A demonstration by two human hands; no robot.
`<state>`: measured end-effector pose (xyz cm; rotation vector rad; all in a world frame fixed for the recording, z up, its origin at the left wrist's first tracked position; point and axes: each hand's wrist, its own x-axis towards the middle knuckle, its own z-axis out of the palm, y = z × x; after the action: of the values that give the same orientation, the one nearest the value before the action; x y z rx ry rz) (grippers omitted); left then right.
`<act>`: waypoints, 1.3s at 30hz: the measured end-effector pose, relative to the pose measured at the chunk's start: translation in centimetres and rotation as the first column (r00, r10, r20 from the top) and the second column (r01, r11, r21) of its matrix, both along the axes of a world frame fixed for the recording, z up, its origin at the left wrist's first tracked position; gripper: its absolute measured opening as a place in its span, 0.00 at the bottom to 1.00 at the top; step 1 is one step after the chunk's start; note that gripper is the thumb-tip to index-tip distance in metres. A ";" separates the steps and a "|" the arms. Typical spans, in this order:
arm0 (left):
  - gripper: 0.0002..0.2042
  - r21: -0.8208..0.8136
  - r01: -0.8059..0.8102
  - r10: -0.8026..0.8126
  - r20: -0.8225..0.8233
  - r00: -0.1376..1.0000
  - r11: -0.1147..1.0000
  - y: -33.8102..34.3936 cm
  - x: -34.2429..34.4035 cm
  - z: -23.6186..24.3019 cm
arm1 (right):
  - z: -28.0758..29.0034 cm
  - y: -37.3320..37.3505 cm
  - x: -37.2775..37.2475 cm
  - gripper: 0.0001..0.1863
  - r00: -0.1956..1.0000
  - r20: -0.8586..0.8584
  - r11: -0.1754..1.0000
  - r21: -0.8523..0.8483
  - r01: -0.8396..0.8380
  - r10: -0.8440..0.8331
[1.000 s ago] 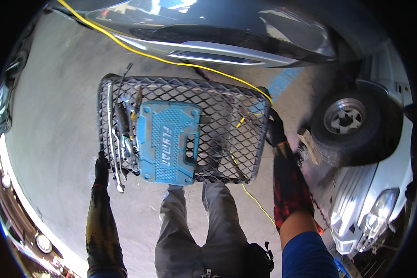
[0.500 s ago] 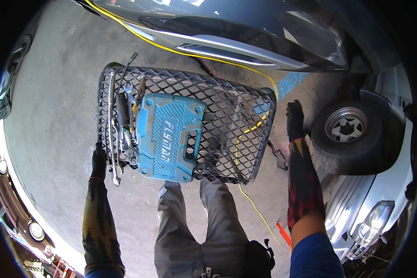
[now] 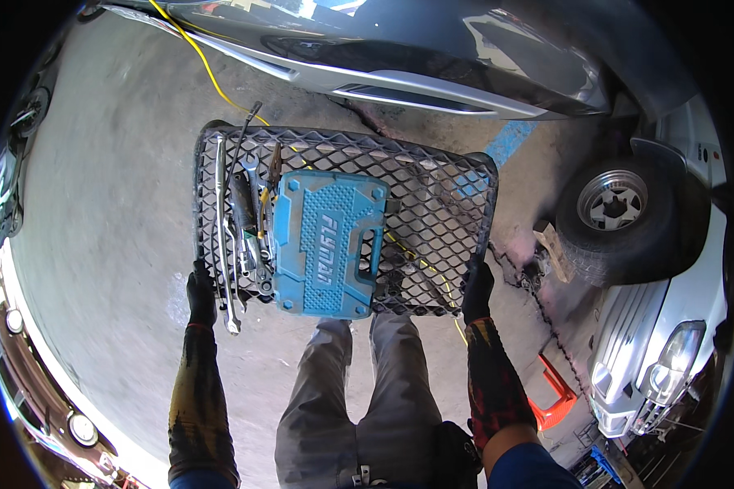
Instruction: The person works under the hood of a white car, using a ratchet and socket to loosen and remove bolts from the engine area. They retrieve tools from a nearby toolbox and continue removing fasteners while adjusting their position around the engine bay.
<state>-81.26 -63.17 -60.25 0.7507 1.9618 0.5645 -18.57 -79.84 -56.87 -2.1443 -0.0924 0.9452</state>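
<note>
A black mesh rack (image 3: 493, 208) is in front of my legs, with the floor showing through its diamond openings. My left hand (image 3: 201, 295), in a dark glove, is closed around its left edge at the near corner. At the opposite near corner, my gloved right hand (image 3: 478, 292) grips the right edge. A blue plastic tool case (image 3: 311, 196) lies flat on the mesh, left of centre. Beside it, on the left, lie several hand tools: a long chrome bar (image 3: 220, 183), a wrench (image 3: 253, 167), a black-handled tool (image 3: 242, 202) and others partly overlapping.
A dark car (image 3: 432, 57) stands along the far side. To the right is a white vehicle with a thick front tyre (image 3: 575, 236), a wood block (image 3: 553, 253) beside it. A yellow cable (image 3: 210, 69) runs under the rack. An orange object (image 3: 556, 399) lies near right; cracks cross the floor.
My right hand, earlier held out beside the rack, has come in and taken hold of its right edge. The rack, case and tools sit slightly further right in view.
</note>
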 end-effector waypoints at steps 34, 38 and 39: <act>0.34 0.584 0.237 0.081 -0.466 0.881 0.776 2.7 6.3 7.4 | 6.6 -1.7 8.1 0.31 0.168 0.440 0.397 -0.501 -0.769 0.882; 0.32 0.733 0.374 0.031 -0.474 0.880 0.568 9.2 12.8 24.3 | 23.3 4.8 14.9 0.22 0.207 0.730 0.455 -0.157 -0.877 0.651; 0.32 0.770 0.390 0.021 -0.463 0.886 0.504 11.6 14.8 28.6 | 27.8 5.8 16.2 0.20 0.141 0.808 0.464 -0.177 -0.868 0.573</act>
<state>-66.46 -51.53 -31.63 1.8313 1.8497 1.3770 -2.41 -74.05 -29.09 -1.9224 -1.8456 0.2461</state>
